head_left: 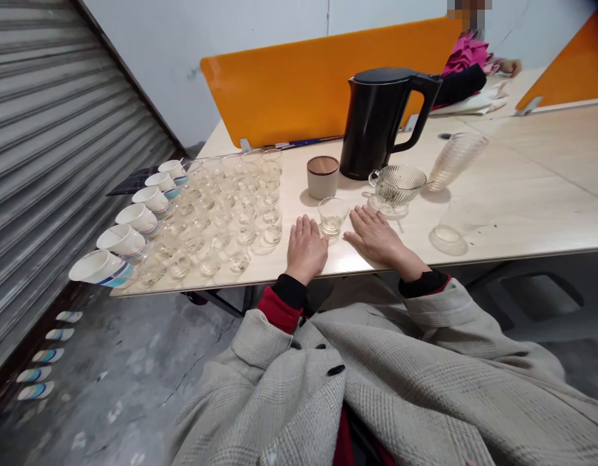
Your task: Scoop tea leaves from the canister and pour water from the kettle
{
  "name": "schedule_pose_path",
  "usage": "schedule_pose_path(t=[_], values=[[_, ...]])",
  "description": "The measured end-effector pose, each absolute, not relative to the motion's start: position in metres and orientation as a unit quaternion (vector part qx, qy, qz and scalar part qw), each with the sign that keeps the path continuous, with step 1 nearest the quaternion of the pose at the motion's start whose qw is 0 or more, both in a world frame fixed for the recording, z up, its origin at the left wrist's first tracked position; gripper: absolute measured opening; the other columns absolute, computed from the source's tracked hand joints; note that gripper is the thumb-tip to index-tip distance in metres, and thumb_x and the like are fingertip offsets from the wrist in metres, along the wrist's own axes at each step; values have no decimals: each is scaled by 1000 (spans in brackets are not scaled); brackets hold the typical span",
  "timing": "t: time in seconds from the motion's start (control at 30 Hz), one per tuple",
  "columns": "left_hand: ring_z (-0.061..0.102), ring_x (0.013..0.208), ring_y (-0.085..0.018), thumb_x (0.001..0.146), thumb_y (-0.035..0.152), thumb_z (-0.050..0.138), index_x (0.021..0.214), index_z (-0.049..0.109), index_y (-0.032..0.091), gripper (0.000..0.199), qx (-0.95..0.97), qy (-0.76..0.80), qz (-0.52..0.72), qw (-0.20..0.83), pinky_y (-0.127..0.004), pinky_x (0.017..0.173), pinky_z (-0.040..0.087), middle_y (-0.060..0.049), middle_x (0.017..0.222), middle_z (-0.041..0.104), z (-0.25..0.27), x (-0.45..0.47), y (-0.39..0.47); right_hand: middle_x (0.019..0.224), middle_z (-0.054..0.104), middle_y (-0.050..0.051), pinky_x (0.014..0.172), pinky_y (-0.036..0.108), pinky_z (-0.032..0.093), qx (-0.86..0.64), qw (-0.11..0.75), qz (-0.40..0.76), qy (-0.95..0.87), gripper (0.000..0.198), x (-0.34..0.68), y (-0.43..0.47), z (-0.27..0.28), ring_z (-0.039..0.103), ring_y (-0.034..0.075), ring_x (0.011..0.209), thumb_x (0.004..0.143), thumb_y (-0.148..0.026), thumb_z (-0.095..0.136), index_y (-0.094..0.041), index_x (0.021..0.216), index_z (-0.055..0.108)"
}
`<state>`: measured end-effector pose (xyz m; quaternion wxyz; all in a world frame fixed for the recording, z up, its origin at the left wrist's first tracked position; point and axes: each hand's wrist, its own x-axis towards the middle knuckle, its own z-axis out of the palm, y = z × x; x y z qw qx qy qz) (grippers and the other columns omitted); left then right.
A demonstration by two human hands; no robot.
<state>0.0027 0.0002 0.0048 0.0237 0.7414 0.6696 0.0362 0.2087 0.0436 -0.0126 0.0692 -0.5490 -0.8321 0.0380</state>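
Note:
My left hand (306, 249) and my right hand (376, 236) lie flat, palms down, on the light wooden table (522, 200), near its front edge. Neither holds anything. A small clear glass cup (332, 217) stands between them, just beyond the fingertips. Past my right hand sits a ribbed glass dripper (396, 186) with a handle. Behind the cup are a beige canister with a wooden lid (323, 176) and a black electric kettle (384, 123).
Several rows of small clear glasses (221, 213) fill the table's left part, edged by a line of white cups with blue stripes (134, 236). A stack of clear cups (457, 158) lies on its side, a glass lid (447, 238) near it. Orange dividers (303, 77) stand behind; another person sits beyond.

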Motion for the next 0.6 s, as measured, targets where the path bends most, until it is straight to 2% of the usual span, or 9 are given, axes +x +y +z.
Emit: schedule_pose_path(t=[0.13, 0.6], values=[[20, 170, -33, 113, 38, 33, 168, 33, -2, 68, 740, 671, 32, 25, -46, 139, 19, -22, 180, 25, 6, 4, 0, 178, 28, 23, 135, 62, 20, -551, 56, 36, -832, 80, 208, 44, -13, 23, 38, 168, 109, -56, 32, -3, 169, 35], [23, 169, -33, 113, 38, 33, 167, 36, -1, 67, 740, 672, 29, 14, -46, 138, 21, -21, 179, 28, 6, 3, -1, 179, 25, 24, 136, 61, 19, -553, 32, 34, -832, 74, 204, 39, -4, 21, 38, 168, 110, -45, 31, 1, 168, 35]])
